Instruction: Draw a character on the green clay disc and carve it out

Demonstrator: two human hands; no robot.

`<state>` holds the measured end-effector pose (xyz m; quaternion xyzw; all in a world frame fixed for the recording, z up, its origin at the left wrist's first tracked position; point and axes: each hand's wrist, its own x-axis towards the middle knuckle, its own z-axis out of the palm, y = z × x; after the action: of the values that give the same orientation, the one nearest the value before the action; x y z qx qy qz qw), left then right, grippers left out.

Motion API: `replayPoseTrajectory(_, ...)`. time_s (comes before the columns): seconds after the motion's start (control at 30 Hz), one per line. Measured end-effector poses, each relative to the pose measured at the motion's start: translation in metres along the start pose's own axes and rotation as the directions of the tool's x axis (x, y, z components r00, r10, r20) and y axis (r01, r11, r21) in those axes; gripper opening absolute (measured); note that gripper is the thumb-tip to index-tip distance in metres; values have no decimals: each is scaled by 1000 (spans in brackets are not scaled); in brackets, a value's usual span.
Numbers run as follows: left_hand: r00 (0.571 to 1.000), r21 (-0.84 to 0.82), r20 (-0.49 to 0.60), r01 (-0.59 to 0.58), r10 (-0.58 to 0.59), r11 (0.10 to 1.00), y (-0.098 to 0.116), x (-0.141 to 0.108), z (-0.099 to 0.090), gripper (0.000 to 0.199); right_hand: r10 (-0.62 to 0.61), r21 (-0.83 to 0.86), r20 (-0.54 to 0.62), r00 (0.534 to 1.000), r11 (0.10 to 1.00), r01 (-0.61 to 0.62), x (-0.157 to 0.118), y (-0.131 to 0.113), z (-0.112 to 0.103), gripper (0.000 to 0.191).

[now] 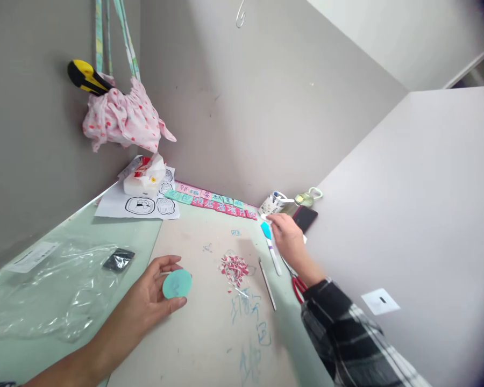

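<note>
A round mint-green disc [177, 283] with faint marks on it rests between the thumb and fingers of my left hand [155, 293], over the pale board [193, 344]. My right hand [286, 236] reaches to the back right, its fingertips pinched at a small white object [263, 216] near a patterned cup [272, 203]. Just left of that hand lies a tool with a blue head [265, 230] and white handle. Red and white shavings [234, 270] are heaped on the board, beside a thin pen-like stick [267, 285].
Rows of pink and green character tiles [210, 201] line the back edge. Red-handled scissors [297, 288] and a dark phone [305, 217] are at the right. A clear plastic bag [64, 290], printed sheets [116, 203] and a tissue pack [143, 180] lie left. A pink cloth bag [123, 115] hangs above.
</note>
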<state>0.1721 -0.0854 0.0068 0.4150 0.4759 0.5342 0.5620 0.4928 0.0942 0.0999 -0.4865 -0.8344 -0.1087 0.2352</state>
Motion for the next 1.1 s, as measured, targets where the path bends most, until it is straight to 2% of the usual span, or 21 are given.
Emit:
replayPoseTrajectory(0.07, 997, 55, 71, 29, -33, 998, -2, -3, 3, 67, 74, -90, 46, 996, 994, -70, 2, 35, -10, 28)
replayPoseTrajectory(0.13, 991, 151, 122, 38, -56, 988, -1, -7, 5, 71, 139, -170, 115, 984, 978, -119, -1, 59, -15, 32)
replayPoseTrajectory(0.23, 989, 317, 140, 8, -55, 949, 5, -13, 9, 72, 228, -254, 220, 948, 952, -170, -16, 67, -11, 33)
replayPoseTrajectory(0.4, 990, 464, 144, -64, -4, 883, 0, -16, 13, 72, 350, -287, 365, 863, 924, -254, -50, 42, 18, 33)
replayPoseTrajectory(0.53, 963, 572, 229, -254, 146, 780, -21, -11, 13, 77, 409, -247, 367, 835, 909, -337, -55, 25, 30, 34)
replayPoseTrajectory(0.6, 953, 602, 214, -301, 214, 739, -24, -9, 9, 82, 418, -197, 344, 841, 908, -370, -50, 17, 25, 35)
replayPoseTrajectory(0.67, 950, 607, 156, -308, 269, 733, -18, -8, 4, 68, 404, -125, 330, 853, 914, -385, -46, 3, 14, 32)
replayPoseTrajectory(0.73, 949, 603, 121, -302, 290, 738, -7, -10, 0, 53, 353, -28, 349, 868, 930, -367, -48, -20, 0, 27)
replayPoseTrajectory(0.8, 936, 615, 127, -335, 330, 713, 2, -14, -1, 48, 255, 97, 412, 875, 942, -320, -58, -54, -15, 29)
replayPoseTrajectory(0.9, 860, 617, 265, -499, 437, 608, 3, -18, 2, 52, 74, 282, 524, 848, 925, -255, -81, -111, -34, 28)
replayPoseTrajectory(0.97, 764, 601, 424, -639, 487, 480, -2, -19, 5, 45, -129, 466, 603, 787, 858, -217, -95, -143, -44, 24)
replayPoseTrajectory(1.03, 669, 584, 567, -738, 481, 338, -7, -18, 6, 24, -229, 507, 638, 735, 844, -177, -104, -164, -50, 18)
replayPoseTrajectory(1.1, 628, 577, 660, -775, 413, 258, -9, -19, 5, 16, -258, 494, 665, 701, 856, -154, -109, -173, -55, 15)
